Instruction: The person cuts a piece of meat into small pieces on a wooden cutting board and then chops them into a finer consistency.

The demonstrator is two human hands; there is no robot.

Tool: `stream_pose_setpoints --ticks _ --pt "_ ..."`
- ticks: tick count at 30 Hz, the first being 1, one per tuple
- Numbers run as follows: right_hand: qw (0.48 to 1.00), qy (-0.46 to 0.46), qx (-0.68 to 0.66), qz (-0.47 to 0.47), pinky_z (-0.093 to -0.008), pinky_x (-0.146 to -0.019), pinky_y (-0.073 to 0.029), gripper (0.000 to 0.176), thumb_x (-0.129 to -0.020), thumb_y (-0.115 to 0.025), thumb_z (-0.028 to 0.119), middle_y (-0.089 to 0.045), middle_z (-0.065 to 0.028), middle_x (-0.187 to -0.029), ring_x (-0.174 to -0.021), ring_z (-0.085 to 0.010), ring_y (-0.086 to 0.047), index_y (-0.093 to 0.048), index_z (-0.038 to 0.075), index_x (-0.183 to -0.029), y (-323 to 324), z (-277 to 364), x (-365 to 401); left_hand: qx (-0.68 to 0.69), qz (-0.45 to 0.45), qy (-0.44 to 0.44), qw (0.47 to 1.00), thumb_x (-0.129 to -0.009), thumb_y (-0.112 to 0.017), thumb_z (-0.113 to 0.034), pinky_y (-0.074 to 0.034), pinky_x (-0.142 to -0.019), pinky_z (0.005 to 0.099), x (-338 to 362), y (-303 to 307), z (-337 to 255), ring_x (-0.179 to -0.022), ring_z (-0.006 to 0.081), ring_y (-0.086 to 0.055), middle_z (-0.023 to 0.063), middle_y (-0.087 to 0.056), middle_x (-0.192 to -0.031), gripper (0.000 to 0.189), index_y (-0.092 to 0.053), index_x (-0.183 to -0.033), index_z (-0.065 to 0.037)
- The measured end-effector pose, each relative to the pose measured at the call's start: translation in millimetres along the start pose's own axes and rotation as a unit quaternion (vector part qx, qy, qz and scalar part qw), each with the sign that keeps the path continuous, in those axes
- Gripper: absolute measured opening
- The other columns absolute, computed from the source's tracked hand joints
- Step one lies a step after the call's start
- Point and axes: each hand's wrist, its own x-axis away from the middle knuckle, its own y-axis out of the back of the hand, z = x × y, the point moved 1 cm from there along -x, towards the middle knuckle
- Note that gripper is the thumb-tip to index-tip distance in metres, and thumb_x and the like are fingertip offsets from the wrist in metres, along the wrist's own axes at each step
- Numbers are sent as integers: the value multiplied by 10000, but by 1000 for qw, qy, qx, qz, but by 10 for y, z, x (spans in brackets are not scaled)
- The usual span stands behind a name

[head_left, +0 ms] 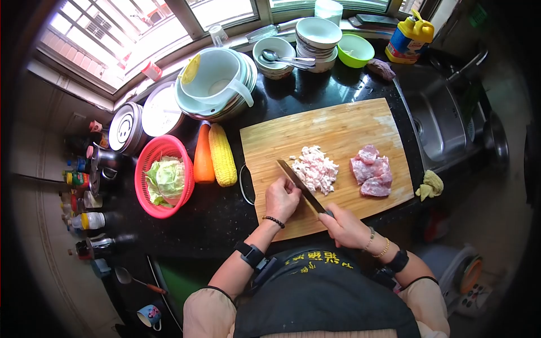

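Note:
My right hand [346, 226] is closed around the handle of a kitchen knife [302, 187], its blade slanting up and to the left over the wooden cutting board [265, 141]. Beside the blade, my left hand [283, 198] has its fingers curled together near the knife's side; whatever they pinch, if anything, is hidden. A heap of chopped pale meat [315, 170] lies just right of the blade. Farther right on the same board sits an uncut chunk of pink raw meat [372, 172].
Left of the board are an ear of corn [223, 155], a carrot [204, 155] and a red basket [141, 194] holding lettuce [169, 177]. Stacked bowls [319, 34] and a white-handled colander [211, 76] stand behind. A sink [437, 121] and a crumpled cloth [430, 186] are at right.

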Motion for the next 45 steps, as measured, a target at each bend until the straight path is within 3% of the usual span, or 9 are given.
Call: stream_pose_setpoints --ticks 7,14,16,17,24,28,33,36,45 --pt "998 -50 -18 26 -321 -420 -446 363 -958 -442 334 -530 -74 -550 -405 -178 -551 -464 -26 -1005 24 -29 105 -9 21 19 1000 -678 -650 -98 -492 -596 374 -18 -31 37 -616 298 -631 166 -614 -637 119 -587 -697 1" --pt "999 28 -23 -18 -302 -400 -435 337 -967 -425 343 -516 -58 -556 -407 -151 -544 -436 8 -939 -60 -83 -188 39 16 -18 999 -726 -637 -99 -475 -552 369 -8 -41 92 -565 286 -612 145 -585 -575 123 -563 -716 -1" --pt "998 25 -61 -13 -291 -391 -428 333 -968 -425 343 -510 -55 -555 -405 -143 -539 -430 14 -916 -54 -155 -161 94 82 86 988 -774 -652 -137 -467 -545 370 8 34 22 -555 275 -604 129 -574 -560 176 -550 -720 -6" --pt "997 15 -77 -12 -283 -385 -423 328 -968 -427 340 -503 -48 -551 -404 -135 -534 -429 17 -914 -55 -174 -131 26 44 16 999 -802 -667 -184 -463 -537 369 -18 -24 200 -542 267 -599 127 -577 -556 238 -546 -694 -10" --pt "997 -15 -69 -35 -274 -383 -423 306 -961 -454 318 -515 -45 -560 -410 -128 -534 -436 21 -886 30 -170 175 -63 3 -45 997 -794 -682 -196 -465 -516 366 3 -12 118 -507 264 -599 144 -592 -570 249 -565 -674 -12" --pt "998 -5 -39 -39 -279 -396 -431 318 -955 -471 323 -537 -66 -573 -406 -126 -540 -456 10 -900 15 -117 278 79 71 64 992 -792 -673 -173 -470 -489 358 -8 -13 126 -440 225 -587 146 -602 -583 233 -574 -680 6" --pt "993 57 81 -59 -434 -582 -487 339 -930 -494 331 -607 -223 -693 -627 -377 -615 -492 -4 -981 -25 -74 318 125 91 109 982 -770 -662 -132 -483 -514 350 -9 32 87 -481 203 -606 145 -617 -609 188 -596 -693 26" --pt "980 89 154 -92 -483 -659 -473 356 -925 -485 340 -609 -261 -750 -758 -447 -589 -494 -8 -1005 -88 -112 220 45 46 17 998 -738 -676 -127 -491 -561 349 -27 6 97 -563 231 -632 152 -628 -634 170 -613 -714 29" --pt "986 67 132 -83 -486 -652 -462 378 -922 -493 345 -614 -245 -748 -747 -435 -596 -494 -23 -1006 -107 -61 -48 -29 30 10 999 -726 -664 -145 -491 -608 379 -22 36 -22 -634 320 -636 190 -631 -665 175 -622 -707 24"
